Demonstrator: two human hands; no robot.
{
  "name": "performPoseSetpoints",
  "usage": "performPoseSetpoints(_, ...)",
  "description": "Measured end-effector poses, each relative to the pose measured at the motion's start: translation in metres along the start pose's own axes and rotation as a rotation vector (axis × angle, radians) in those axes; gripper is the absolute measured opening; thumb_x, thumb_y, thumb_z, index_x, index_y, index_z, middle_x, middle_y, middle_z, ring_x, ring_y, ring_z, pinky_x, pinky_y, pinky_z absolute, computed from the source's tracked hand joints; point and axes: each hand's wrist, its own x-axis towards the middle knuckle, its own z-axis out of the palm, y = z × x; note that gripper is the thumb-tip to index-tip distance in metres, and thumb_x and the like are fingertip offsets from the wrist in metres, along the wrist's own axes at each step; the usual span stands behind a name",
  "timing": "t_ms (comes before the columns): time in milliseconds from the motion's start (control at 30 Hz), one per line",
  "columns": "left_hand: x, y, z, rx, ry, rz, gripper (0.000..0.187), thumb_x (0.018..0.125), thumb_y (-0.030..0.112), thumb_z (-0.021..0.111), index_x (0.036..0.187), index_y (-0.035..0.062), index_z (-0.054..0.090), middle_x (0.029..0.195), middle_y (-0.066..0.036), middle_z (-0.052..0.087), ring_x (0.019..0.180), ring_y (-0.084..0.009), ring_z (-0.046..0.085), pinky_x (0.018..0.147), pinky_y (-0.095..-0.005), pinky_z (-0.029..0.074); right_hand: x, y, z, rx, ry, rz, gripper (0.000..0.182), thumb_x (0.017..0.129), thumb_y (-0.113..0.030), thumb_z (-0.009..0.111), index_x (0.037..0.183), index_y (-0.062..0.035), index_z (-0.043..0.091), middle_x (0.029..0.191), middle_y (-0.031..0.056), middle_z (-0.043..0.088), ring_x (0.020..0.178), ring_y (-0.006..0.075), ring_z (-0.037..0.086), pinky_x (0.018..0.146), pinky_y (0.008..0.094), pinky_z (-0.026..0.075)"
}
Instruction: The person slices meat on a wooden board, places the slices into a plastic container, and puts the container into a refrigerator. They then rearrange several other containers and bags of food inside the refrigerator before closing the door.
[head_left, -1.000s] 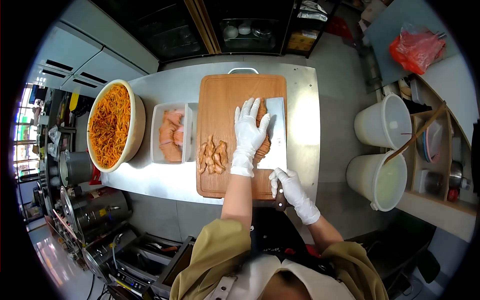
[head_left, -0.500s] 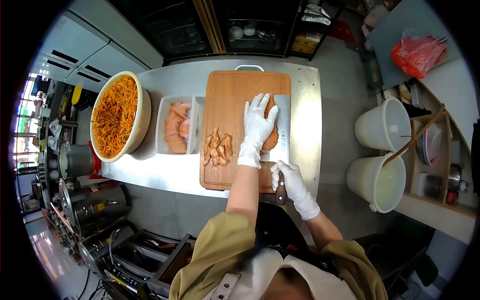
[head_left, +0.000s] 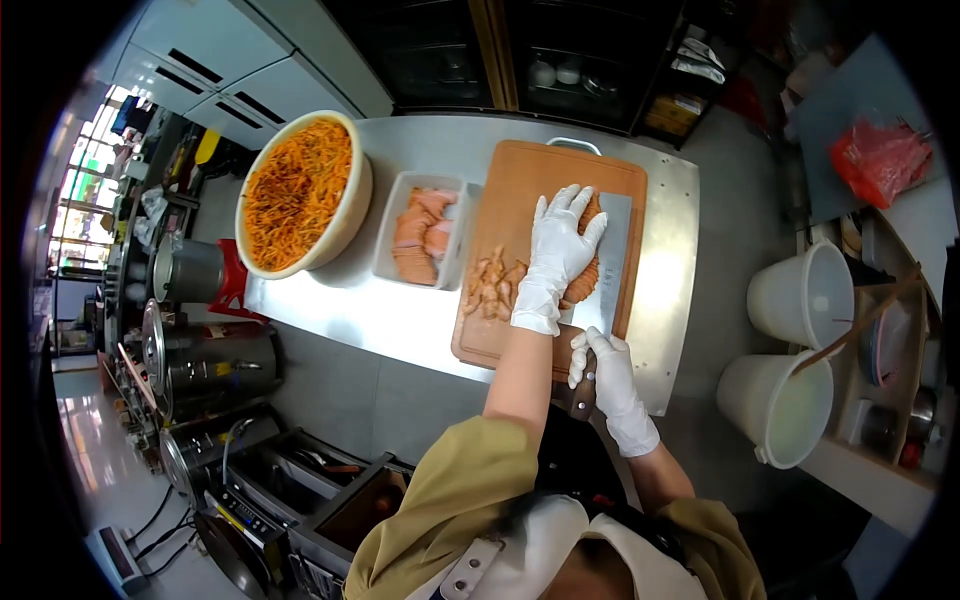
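My left hand (head_left: 562, 245), in a white glove, lies flat with fingers stretched over sliced brown meat (head_left: 583, 287), partly hiding it. My right hand (head_left: 614, 378), also gloved, is closed round the dark handle of a cleaver (head_left: 616, 240). Its broad blade lies flat on the wooden cutting board (head_left: 545, 165), along the right side of the meat; whether it reaches under the slices is hidden. Small brown meat pieces (head_left: 490, 288) lie left of my left wrist. Beside the board stands a clear plastic container (head_left: 384, 235) with sliced pinkish meat (head_left: 415, 240) in it.
A big cream tub (head_left: 352, 215) of shredded orange food stands at the left of the steel table (head_left: 340, 310). Two white buckets (head_left: 727, 405) stand on the right, a stick leaning across one. Metal pots (head_left: 225, 355) are at the lower left.
My view has turned, so the table and everything on it appear shifted right and tilted. Both hands keep nearly the same places on the meat and the cleaver.
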Motion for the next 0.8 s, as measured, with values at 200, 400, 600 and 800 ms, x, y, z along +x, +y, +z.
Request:
performPoseSetpoints(200, 0.007, -0.035, -0.089, 0.117, 0.076, -0.023, 0.040, 0.090, 0.033, 0.055, 0.124, 0.0117, 0.058, 0.127, -0.015, 0.055, 0.120, -0.0320, 0.048, 0.110, -0.0451, 0.025, 0.006, 0.012, 0.069, -0.012, -0.164, -0.018, 0.030, 0.098, -0.020, 0.044, 0.082, 0.0023, 0.055, 0.057, 0.0073, 0.052, 0.042, 0.0167, 0.050, 0.040, 0.0289, 0.043)
performPoseSetpoints(400, 0.003, -0.099, -0.157, 0.036, 0.032, -0.181, 0.046, 0.090, 0.037, 0.054, 0.125, 0.0084, 0.057, 0.130, -0.013, 0.053, 0.123, -0.0303, 0.046, 0.111, -0.0412, 0.024, 0.030, 0.044, 0.147, -0.001, -0.205, 0.020, 0.030, 0.098, -0.020, 0.043, 0.080, 0.0017, 0.055, 0.056, 0.0079, 0.053, 0.042, 0.0177, 0.051, 0.040, 0.0303, 0.044)
performPoseSetpoints(600, 0.009, -0.157, -0.166, -0.134, -0.121, -0.285, 0.044, 0.092, 0.034, 0.054, 0.127, 0.0074, 0.056, 0.130, -0.013, 0.054, 0.123, -0.0294, 0.047, 0.107, -0.0353, 0.032, 0.046, 0.069, 0.202, 0.119, -0.075, 0.052, 0.029, 0.098, -0.018, 0.042, 0.078, 0.0001, 0.053, 0.055, 0.0066, 0.052, 0.042, 0.0177, 0.050, 0.039, 0.0314, 0.044)
performPoseSetpoints(800, 0.019, -0.180, -0.163, -0.368, -0.173, -0.295, 0.039, 0.091, 0.024, 0.058, 0.125, 0.0048, 0.056, 0.129, -0.015, 0.054, 0.121, -0.0297, 0.050, 0.102, -0.0331, 0.037, 0.055, 0.075, 0.232, 0.118, 0.057, 0.040, 0.029, 0.099, -0.018, 0.041, 0.079, 0.0000, 0.053, 0.057, 0.0062, 0.052, 0.041, 0.0173, 0.050, 0.038, 0.0308, 0.043)
